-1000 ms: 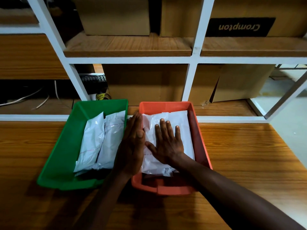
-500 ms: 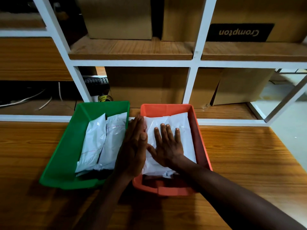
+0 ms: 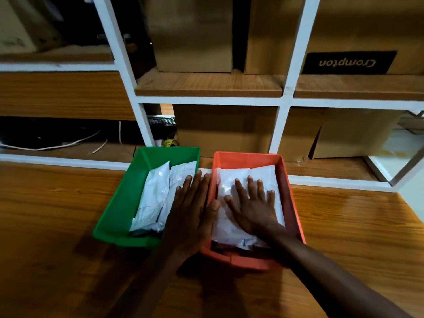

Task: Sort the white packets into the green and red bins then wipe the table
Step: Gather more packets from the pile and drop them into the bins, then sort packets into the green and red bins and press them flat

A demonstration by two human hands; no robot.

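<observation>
Both hands are flat with the fingers straight, neither one gripping anything. Right hand (image 3: 251, 206) lies palm-down on the white packets (image 3: 243, 180) stacked in the red bin (image 3: 246, 157), fingers spread out on the top one. Left hand (image 3: 191, 211) sits over the spot where the two bins meet, covering the right wall of the green bin (image 3: 119, 203) and the left wall of the red one, thumb tip touching the edge of the red bin's packets (can't really tell how hard it's pressing, if at all). Green bin has its own white packets (image 3: 156, 191), at least two, lying side by side lengthwise, the left one leaning up a bit. Bins stand right next to each other on the wooden table (image 3: 57, 214), pushed back against a white-framed shelf unit (image 3: 284, 97). Shelves hold cardboard boxes (image 3: 224, 129), one with an upside-down "Crompton" label (image 3: 348, 63), and some white cables (image 3: 52, 146) trail in the dark compartment on the left.
</observation>
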